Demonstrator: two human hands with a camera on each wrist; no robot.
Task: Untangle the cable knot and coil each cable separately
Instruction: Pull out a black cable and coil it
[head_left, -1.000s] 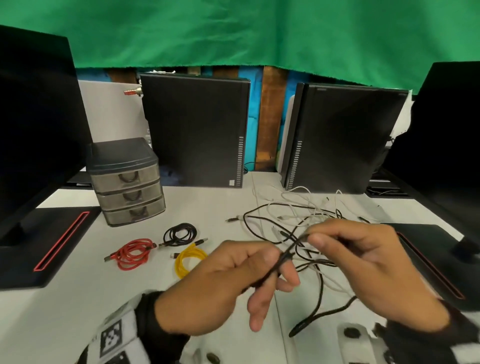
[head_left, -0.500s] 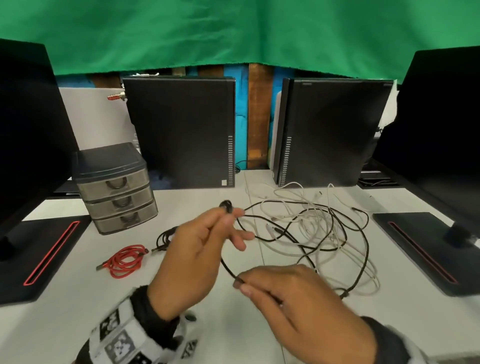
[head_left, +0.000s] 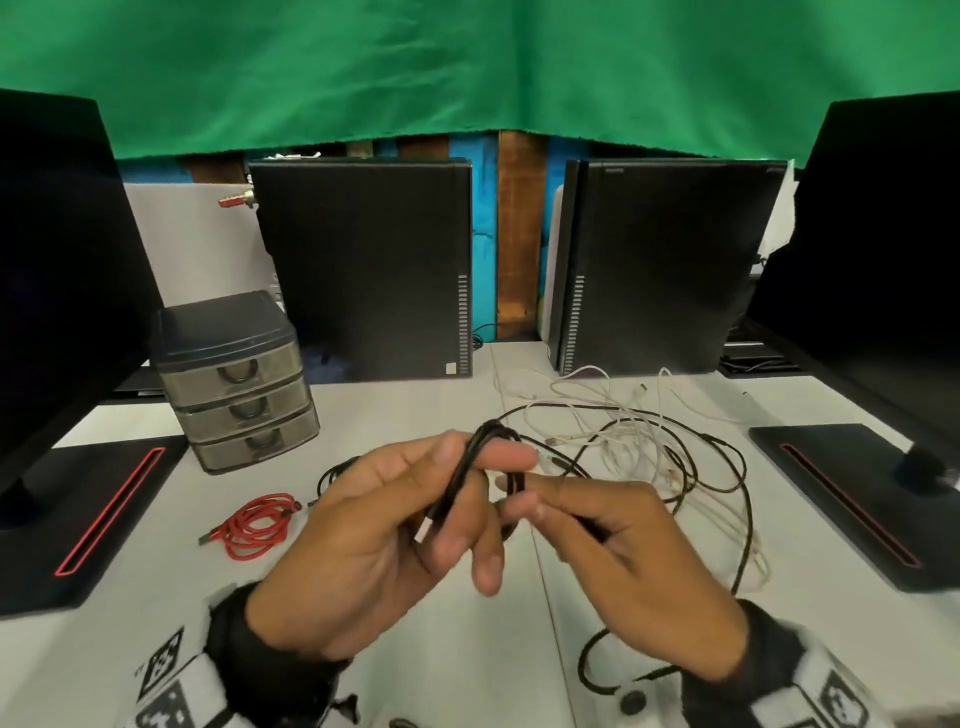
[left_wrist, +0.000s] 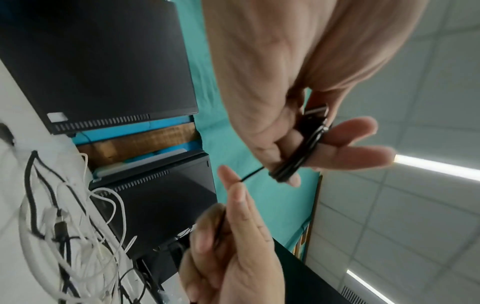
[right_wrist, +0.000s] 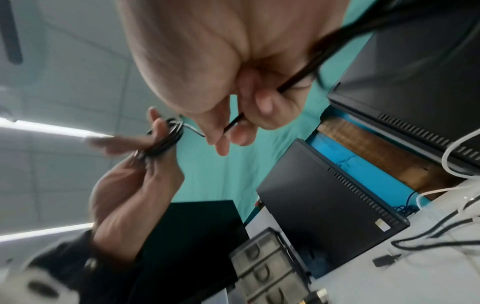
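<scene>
My left hand (head_left: 457, 499) holds a small coil of black cable (head_left: 470, 467), its loops lying over the fingers with the thumb on them. In the left wrist view the black coil (left_wrist: 298, 156) has its plug at the palm. Right beside it, my right hand (head_left: 530, 501) pinches the same cable's loose run (right_wrist: 259, 109) between thumb and fingers. That run trails under my right wrist (head_left: 597, 670) and off to the tangle of white and black cables (head_left: 649, 441) on the table behind my hands.
A red coiled cable (head_left: 254, 525) lies at the left, with a black coiled cable (head_left: 332, 473) partly hidden behind my left hand. A grey drawer unit (head_left: 234, 379), two black computer cases (head_left: 363, 270) and monitor bases (head_left: 841, 499) ring the white table.
My right hand has come up from low near the table edge to meet my left hand. More loops of black cable now lie on the left fingers.
</scene>
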